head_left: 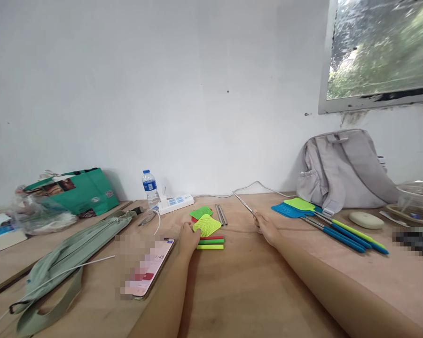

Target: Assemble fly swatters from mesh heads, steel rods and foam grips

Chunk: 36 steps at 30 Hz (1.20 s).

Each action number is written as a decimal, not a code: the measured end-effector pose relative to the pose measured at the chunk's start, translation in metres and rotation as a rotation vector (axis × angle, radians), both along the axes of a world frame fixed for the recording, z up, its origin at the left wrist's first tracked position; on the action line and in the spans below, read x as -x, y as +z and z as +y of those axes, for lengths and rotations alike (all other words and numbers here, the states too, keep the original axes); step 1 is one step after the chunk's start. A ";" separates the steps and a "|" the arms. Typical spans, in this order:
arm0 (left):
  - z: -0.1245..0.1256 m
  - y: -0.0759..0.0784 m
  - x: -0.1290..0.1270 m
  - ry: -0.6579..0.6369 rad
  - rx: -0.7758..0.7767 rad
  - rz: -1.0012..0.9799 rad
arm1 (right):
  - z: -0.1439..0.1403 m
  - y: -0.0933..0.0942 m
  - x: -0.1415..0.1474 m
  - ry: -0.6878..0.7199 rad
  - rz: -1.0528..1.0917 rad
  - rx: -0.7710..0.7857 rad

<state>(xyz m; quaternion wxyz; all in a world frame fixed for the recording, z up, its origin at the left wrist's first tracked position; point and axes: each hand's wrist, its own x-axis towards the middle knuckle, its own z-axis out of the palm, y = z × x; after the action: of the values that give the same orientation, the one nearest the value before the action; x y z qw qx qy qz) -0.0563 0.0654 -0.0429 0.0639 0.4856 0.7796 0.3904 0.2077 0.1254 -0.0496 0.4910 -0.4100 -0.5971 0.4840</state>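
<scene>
shiny metal rod, matt plastic mesh swatter head, smooth bare wood table.

Both forearms stretched fwd, left hand flat, palm down; right hand fingers closed.

At your twelve o'clock lie two swatter heads, three coloured handles, two steel rods; one bottle at eleven.

- A plain white wall fills most of the frame, with a few small dark specks.
- At upper right, a window with a chipped white frame shows blurred green foliage and daylight.
- A light wooden table spans the bottom, butted against the wall.
</scene>
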 end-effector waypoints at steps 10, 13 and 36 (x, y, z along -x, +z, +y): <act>-0.001 0.003 -0.001 -0.064 -0.004 -0.014 | -0.060 0.003 -0.070 0.108 0.143 0.173; 0.003 0.000 0.003 -0.070 -0.039 -0.072 | -0.065 0.006 -0.084 0.125 0.145 0.238; -0.005 0.014 -0.021 -0.140 -0.625 -0.860 | -0.061 0.003 -0.082 0.072 0.194 0.304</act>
<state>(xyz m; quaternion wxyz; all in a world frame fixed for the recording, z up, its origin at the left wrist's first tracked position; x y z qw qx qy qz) -0.0358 0.0608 -0.0290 0.2557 0.3286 0.4954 0.7624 0.2892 0.0649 -0.0466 0.4613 -0.4091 -0.4811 0.6232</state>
